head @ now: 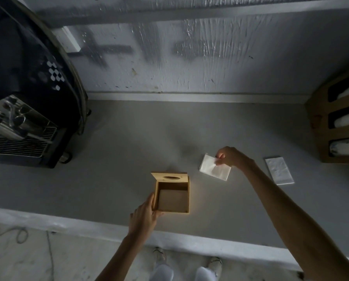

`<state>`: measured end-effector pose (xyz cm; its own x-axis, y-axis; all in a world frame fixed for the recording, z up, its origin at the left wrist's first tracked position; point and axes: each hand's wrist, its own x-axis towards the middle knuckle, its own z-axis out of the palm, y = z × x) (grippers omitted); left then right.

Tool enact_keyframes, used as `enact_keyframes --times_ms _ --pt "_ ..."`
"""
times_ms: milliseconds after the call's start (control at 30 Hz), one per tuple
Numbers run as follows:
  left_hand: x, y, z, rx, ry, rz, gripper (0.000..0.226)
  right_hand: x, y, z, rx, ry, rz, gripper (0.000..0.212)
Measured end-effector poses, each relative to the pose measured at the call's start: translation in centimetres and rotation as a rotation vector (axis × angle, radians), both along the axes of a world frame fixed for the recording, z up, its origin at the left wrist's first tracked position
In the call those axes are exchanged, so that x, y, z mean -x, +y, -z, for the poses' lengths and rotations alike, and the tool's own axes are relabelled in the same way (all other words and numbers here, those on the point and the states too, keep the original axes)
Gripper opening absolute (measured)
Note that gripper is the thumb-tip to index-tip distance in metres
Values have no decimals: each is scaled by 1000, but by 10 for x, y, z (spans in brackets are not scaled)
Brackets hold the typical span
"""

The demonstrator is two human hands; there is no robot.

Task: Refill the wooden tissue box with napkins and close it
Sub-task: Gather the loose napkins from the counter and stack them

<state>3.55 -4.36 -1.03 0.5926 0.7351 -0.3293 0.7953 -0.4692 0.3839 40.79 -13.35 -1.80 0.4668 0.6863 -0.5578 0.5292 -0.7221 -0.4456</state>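
The wooden tissue box (172,196) is seen standing open on the grey surface (118,159), near the front edge and roughly midway along it, its inside bare down to the brown base. Its lid (170,177) is tipped back at the far side, the oval slot turned toward the camera; no brand or label can be read on the wood. The box is close to square, so that no clear long axis can be told, and its sides run nearly in line with the front edge. The left hand (144,217) is laid against the near left corner of the box, the fingers (150,200) spread loosely along the left wall and the thumb at the near rim; nothing is closed in it. Beyond the box's far right corner a stack of white napkins (214,168) lies flat, its long axis slanted from far left to near right. The right hand (229,157) is set on its far right corner, the top napkin pinched between thumb and fingers (219,161). Further right, a flat white packet (279,170) lies apart; any print on it is too faint to read. A wooden dispenser rack (332,126) holding white rolls stands at the right edge, and a black coffee machine (27,98) with a white diamond pattern occupies the far left corner. Smeared dark strokes on the wall (190,57) cannot be read.
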Motion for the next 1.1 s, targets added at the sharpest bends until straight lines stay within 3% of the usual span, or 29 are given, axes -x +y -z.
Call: enact_keyframes --times_ms 200,467,733,900,1000,1100 --pt "-2 1 -2 35 30 -5 75 23 -6 34 57 -223 -42 34" --pt "-1 1 -2 61 4 -22 75 36 -10 36 21 -342 22 45" --pt "-3 0 -10 60 -6 -30 73 54 -34 41 -8 -156 185 36" --pt "1 1 -5 50 -42 -25 71 38 -74 31 -258 82 486 36" --pt "1 2 1 56 -49 -28 70 -6 -117 11 -348 2 612 27" --pt "0 2 3 59 -53 -49 70 -54 -153 6 -294 -48 635 30"
